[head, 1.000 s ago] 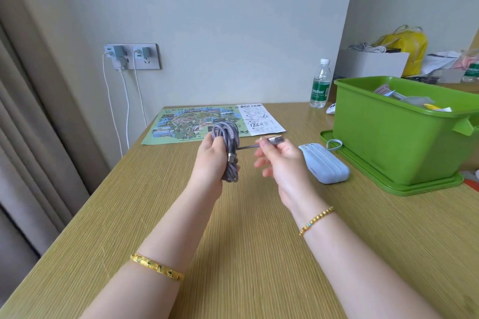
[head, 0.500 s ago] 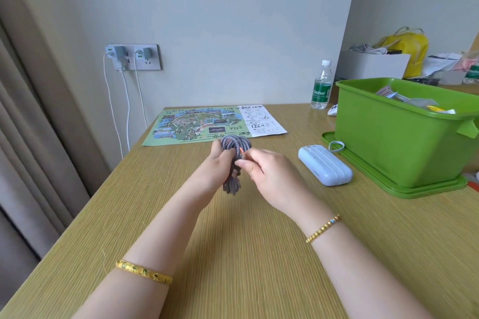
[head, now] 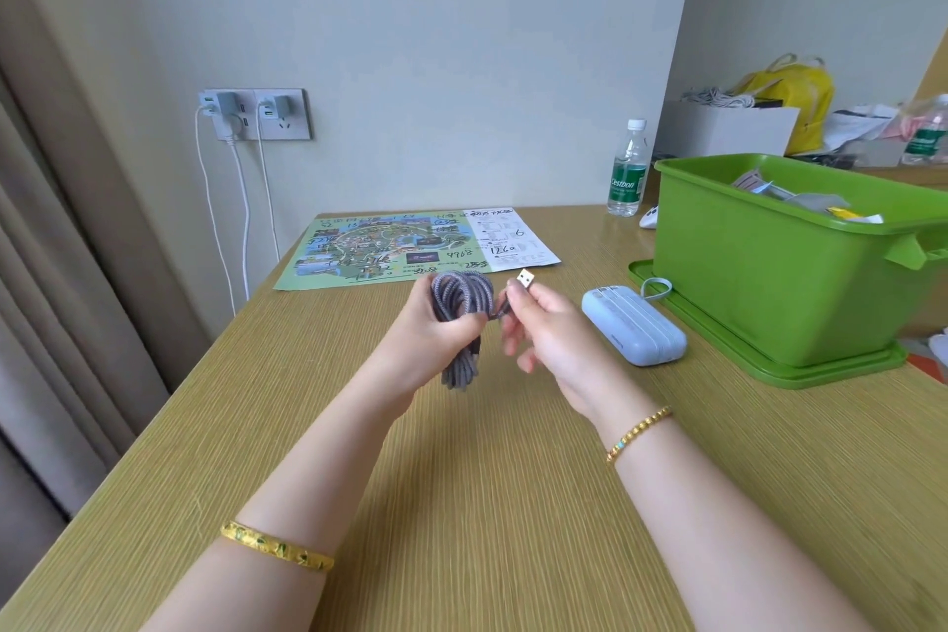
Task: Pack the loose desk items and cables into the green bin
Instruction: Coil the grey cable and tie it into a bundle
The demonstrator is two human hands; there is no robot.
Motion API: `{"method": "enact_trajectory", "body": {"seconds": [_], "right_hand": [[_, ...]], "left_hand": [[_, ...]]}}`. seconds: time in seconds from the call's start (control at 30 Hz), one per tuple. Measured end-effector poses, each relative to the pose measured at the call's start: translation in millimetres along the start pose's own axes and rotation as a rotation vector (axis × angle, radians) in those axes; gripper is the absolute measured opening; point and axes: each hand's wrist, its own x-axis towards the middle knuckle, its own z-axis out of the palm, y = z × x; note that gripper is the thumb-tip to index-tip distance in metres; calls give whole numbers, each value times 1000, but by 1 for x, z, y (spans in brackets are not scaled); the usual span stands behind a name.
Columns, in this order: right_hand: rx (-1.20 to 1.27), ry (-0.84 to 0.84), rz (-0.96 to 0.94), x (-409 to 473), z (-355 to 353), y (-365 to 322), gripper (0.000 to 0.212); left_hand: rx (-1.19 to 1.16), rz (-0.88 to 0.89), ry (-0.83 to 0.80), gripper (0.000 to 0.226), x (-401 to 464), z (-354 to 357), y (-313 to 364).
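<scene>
My left hand point(head: 428, 341) grips a coiled grey braided cable point(head: 459, 311) above the middle of the wooden desk. Its loops hang below my fist. My right hand point(head: 549, 328) pinches the cable's free end just behind its USB plug point(head: 525, 280), which points up. The green bin point(head: 759, 282) stands at the right on its green lid point(head: 769, 364), with papers and packets inside. A light blue power bank point(head: 633, 331) lies on the desk between my right hand and the bin.
A printed map sheet point(head: 405, 246) lies flat at the desk's far side. A water bottle point(head: 628, 169) and a small white object point(head: 650, 217) stand behind the bin. Chargers with white cables hang from the wall socket point(head: 256, 116). A curtain point(head: 61, 272) hangs at the left.
My right hand, which was pressed against the coil half a second ago, has drawn back to the right and now holds the USB plug up beside the coil.
</scene>
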Motion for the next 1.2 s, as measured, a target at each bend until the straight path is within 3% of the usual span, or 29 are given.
{"method": "enact_trajectory", "body": {"seconds": [0.1,0.2,0.37,0.43,0.67,0.8,0.87,1.0,1.1,1.2], "right_hand": [[123,22,65,4,-3,2,28],[206,41,113,7,-6,5,27],[271,158,256,18,-17,10,22],[263,182,293,22,-19,13,17],[391,347,294,21,-16,9,35],[474,291,97,11,-14,3,30],[393,111,-80,6,-11,0,26],[-169,-109,-247,0,2,1,26],[-360,-183,-249,-2,4,6,24],[-344,-165,-244,-2,0,3,21]], "left_hand": [[66,71,-26,36,-2,9,1],[3,95,6,29,-6,11,9],[-120,122,-246,29,-22,24,20],[-143,128,-266,27,-24,33,24],[-192,141,-138,20,-21,37,27],[-154,94,53,30,-10,29,20],[-86,81,140,30,-2,19,14],[122,57,161,38,4,3,-1],[260,-61,50,35,4,-5,-7],[77,-158,-92,20,5,-21,-9]]}}
